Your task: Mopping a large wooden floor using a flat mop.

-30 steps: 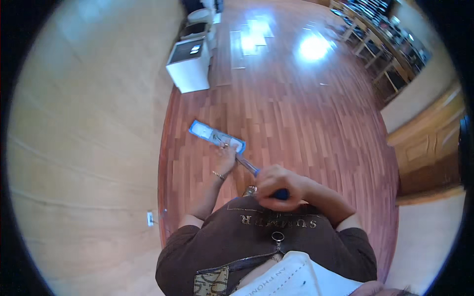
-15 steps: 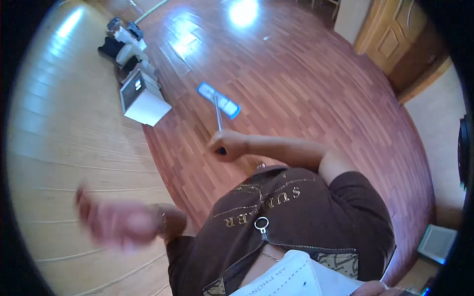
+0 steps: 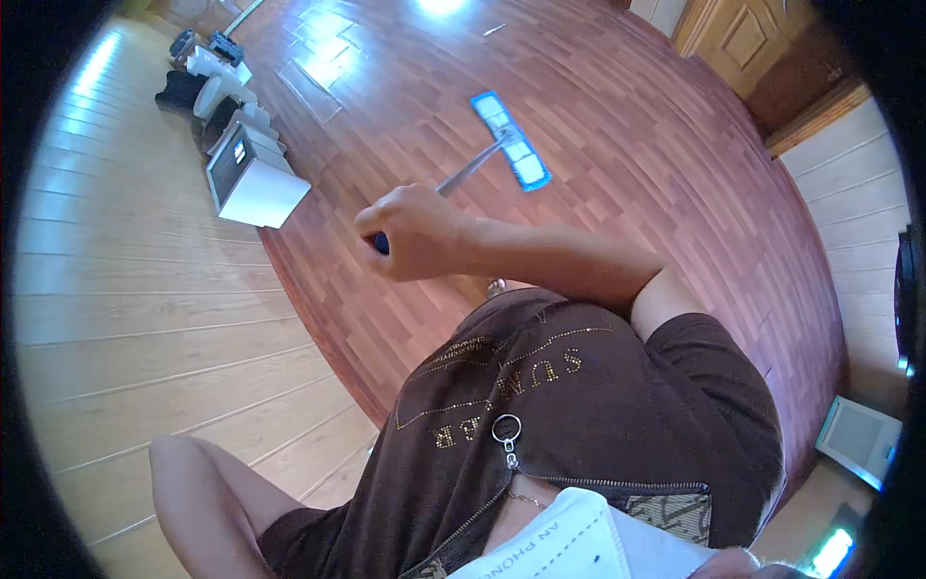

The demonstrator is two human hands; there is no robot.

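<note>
My right hand [image 3: 415, 232] is closed around the dark-ended handle of a flat mop. The mop's thin grey pole [image 3: 473, 166] slants away from my fist, up and to the right. At its far end, the mop head [image 3: 519, 154], a long white pad with a blue fringe, lies on the wood-look floor [image 3: 598, 125]. My left arm [image 3: 198, 492] is bent at the elbow by the panelled wall. That forearm runs out of the picture at the lower edge, so my left hand cannot be seen.
Pale panelled wall [image 3: 164, 376] runs along the left. A white box-shaped appliance [image 3: 265, 193] stands against it, with several household things behind. At the upper right is a wooden door [image 3: 743, 43]. A grey-white panelled device [image 3: 860, 439] sits at the lower right.
The mop head has swung to the right and turned. My right hand has shifted left and up with the handle. My left hand, blurred by the wall before, has left the picture.
</note>
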